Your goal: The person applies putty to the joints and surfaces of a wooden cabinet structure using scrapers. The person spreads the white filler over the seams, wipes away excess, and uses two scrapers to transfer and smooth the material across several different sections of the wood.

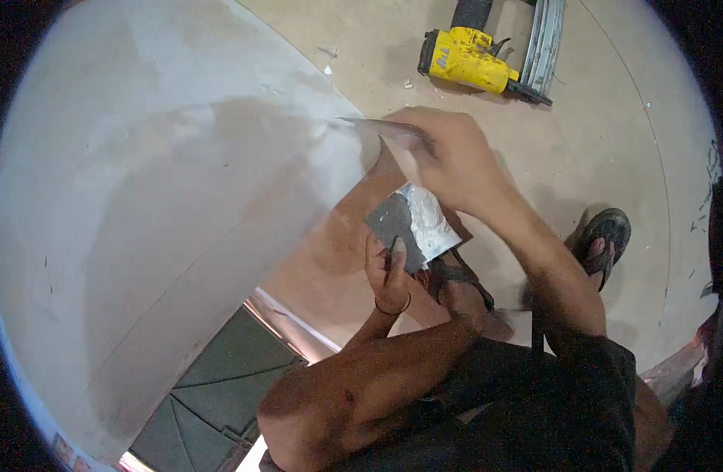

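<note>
My right hand (459, 149) is closed around a thin, flat metal putty blade (377, 124). The blade's far end meets or hovers just over the edge of a large white panel (180, 181); which of the two cannot be told. Lower down, my left hand (386, 275) grips a small dark grey square plate (391, 222), its thumb lying on top. White paste (428, 219) is spread thickly over the plate's right side. A dark band circles the left wrist.
A yellow nail gun (471, 61) with a metal magazine lies on the tan board surface (550, 157) beyond my right hand. White crumbs lie near it. My sandalled foot (605, 240) rests at the right. Dark green panels (212, 385) show at the lower left.
</note>
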### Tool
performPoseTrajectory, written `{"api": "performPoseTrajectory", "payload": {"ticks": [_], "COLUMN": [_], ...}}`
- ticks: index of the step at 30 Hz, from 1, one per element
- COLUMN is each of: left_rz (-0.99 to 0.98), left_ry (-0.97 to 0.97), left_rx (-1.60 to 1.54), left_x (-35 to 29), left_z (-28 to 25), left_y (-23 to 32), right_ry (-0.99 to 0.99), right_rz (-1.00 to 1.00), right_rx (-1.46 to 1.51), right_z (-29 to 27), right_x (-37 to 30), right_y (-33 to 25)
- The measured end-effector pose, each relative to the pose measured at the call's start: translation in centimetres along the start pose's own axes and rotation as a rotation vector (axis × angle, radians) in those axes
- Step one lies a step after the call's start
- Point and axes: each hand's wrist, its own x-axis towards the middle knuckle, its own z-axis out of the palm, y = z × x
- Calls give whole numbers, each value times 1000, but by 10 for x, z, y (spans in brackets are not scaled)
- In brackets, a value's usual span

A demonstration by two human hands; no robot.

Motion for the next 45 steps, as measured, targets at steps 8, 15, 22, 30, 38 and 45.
{"api": "performPoseTrajectory", "payload": {"ticks": [8, 15, 22, 30, 38, 45], "left_rz": [-120, -240, -69, -111, 0, -7], "left_ry": [165, 151, 125, 7, 28, -46], "left_rx": [-67, 169, -138, -201, 2, -311], "left_x": [-5, -7, 3, -3, -6, -2], "left_z": [-18, -10, 10, 9, 2, -2], "left_y": [-23, -41, -39, -17, -42, -32], "right_ry": [-6, 177, 82, 177, 245, 314], "right_rz": [-7, 175, -360, -413, -379, -371], "right_rx": [-85, 367, 254, 197, 1, 1], "right_z": [31, 2, -7, 9, 24, 47], "right_x": [15, 7, 1, -10, -29, -28], "right_y": [4, 1, -52, -45, -32, -38]}}
